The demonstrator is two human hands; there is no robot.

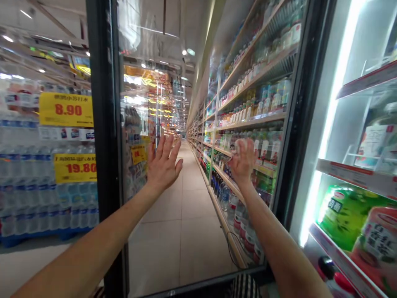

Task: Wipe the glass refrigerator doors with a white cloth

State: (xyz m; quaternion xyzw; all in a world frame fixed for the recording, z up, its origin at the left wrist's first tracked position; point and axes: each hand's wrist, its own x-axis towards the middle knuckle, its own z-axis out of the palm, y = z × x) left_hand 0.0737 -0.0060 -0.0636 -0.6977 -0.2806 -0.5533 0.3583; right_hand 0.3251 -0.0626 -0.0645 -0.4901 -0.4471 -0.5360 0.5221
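A glass cooler door (107,136) with a black frame stands swung out in front of me. Against its pane, left of the middle, my left hand (164,163) lies flat with the fingers spread, holding nothing. My right hand (244,163) is raised at the pane's right half, its fingers bent and close together. Something small and pale shows at its thumb side; blur keeps me from telling what it is. Through the glass, shelves of bottles (248,111) appear behind the right hand.
To the right, the lit cooler shelves (356,174) hold a green drink pack (347,211) and a reddish bottle (376,248). At left are stacked water bottles (46,165) with yellow price signs (65,109). A tiled floor (167,240) shows through the door, with a dark cable (231,248) low down.
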